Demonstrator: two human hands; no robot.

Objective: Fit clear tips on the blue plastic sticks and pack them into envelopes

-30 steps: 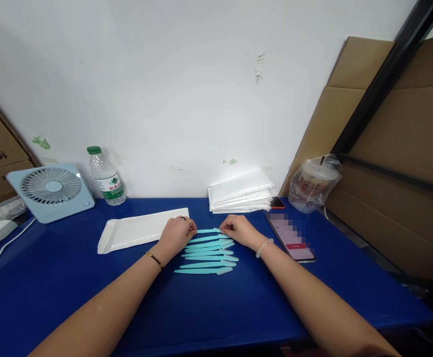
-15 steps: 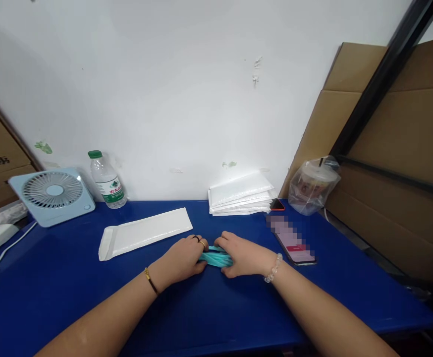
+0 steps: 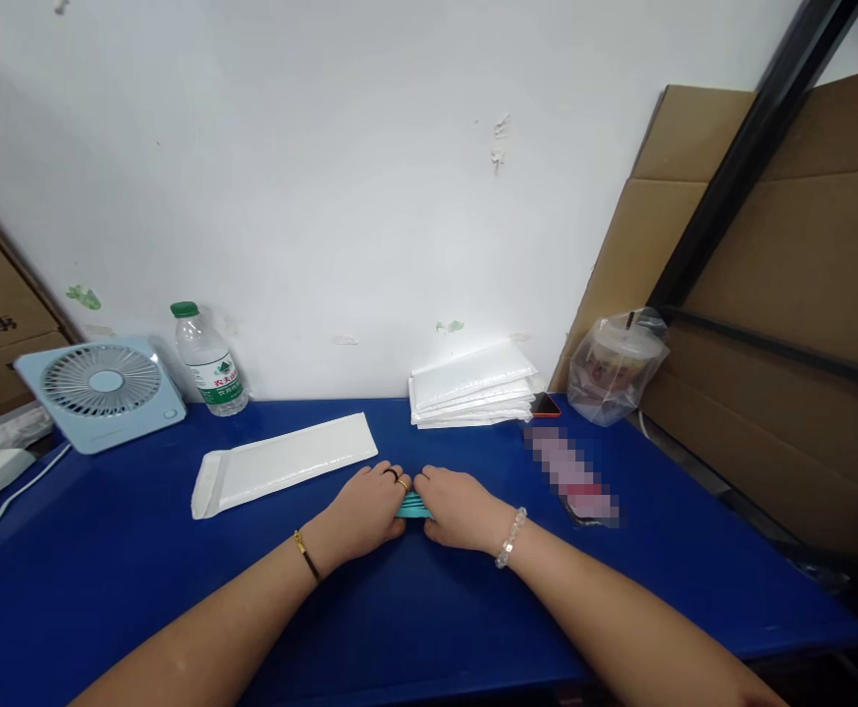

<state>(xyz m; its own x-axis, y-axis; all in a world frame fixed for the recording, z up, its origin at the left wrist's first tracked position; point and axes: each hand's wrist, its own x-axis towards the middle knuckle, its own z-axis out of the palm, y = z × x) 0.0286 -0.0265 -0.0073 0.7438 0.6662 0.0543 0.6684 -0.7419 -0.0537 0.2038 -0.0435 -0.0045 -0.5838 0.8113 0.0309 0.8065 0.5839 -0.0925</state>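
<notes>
Between my two hands is a teal bundle [image 3: 414, 507] of thin, layered material, with only its middle strip showing. My left hand [image 3: 371, 506] is closed round its left end, thumb below and fingers on top. Gripping the right end is my right hand [image 3: 461, 509], also closed, with its fingertips almost meeting the left ones. What kind of thing the bundle is, I cannot tell. A white padded envelope [image 3: 286, 463] lies flat just beyond my left hand, its flap end to the left.
Against the wall rests a stack of white padded envelopes [image 3: 473, 383]. Phones [image 3: 572, 476] [image 3: 547, 404] lie to the right, near a bagged drink cup [image 3: 616, 368]. A water bottle [image 3: 209, 363] and a blue fan [image 3: 105, 388] stand at left on the blue table [image 3: 400, 628].
My right hand has moved left, closer to my left hand, and closed tighter on the bundle. Less of the teal material shows between them. The view has shifted slightly.
</notes>
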